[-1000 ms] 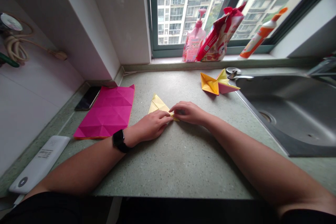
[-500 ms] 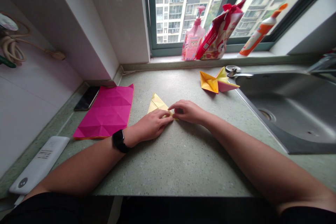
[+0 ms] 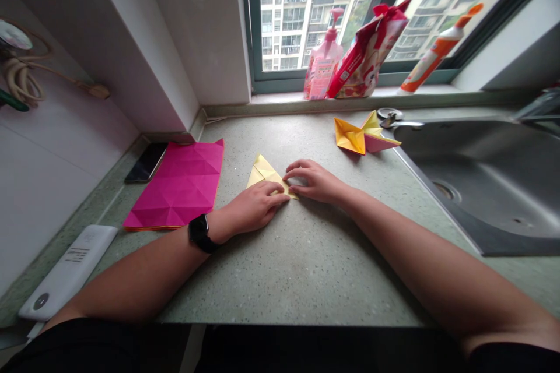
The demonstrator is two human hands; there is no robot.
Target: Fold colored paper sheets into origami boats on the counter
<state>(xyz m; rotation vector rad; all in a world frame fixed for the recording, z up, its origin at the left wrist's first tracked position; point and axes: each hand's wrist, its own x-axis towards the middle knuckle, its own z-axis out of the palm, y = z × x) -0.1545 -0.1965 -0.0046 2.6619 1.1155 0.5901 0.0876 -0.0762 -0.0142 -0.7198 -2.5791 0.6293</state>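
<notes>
The pale green surface (image 3: 280,268) spread before me, with a steel sink (image 3: 481,186) at its right and a stack of pink paper (image 3: 184,180) at its left. Between them my left hand (image 3: 256,205) lay with fingers stretched out, and my right hand (image 3: 318,180) curved loosely, thumb and fingers apart. Under my left fingers was a folded yellow paper (image 3: 261,169), its right edge at my right fingertips, though I could not tell whether they touched it.
</notes>
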